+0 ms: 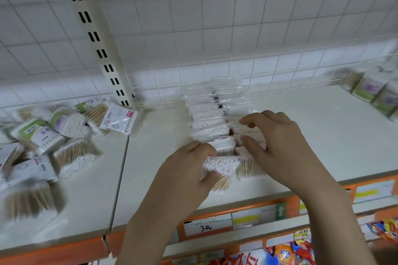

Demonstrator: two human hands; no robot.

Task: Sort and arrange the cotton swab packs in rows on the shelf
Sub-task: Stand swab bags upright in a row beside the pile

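Observation:
A row of clear cotton swab packs (pixel 212 112) runs from the shelf's wire back toward its front edge, in the middle of the cream shelf (pixel 312 127). My left hand (pixel 185 170) grips the front pack (pixel 221 166), its white tips showing between thumb and fingers. My right hand (pixel 277 144) is over the row's front right side, fingers curled onto the packs there. A loose heap of mixed swab packs (pixel 62 135) lies on the left shelf section. More packs with green and purple labels (pixel 370 92) stand at the far right.
A slotted upright post (pixel 97 38) divides the two shelf sections. A white wire grid (pixel 215 28) backs the shelf. Orange price-label strips (pixel 237 217) line the front edge, and snack bags (pixel 286 254) hang below.

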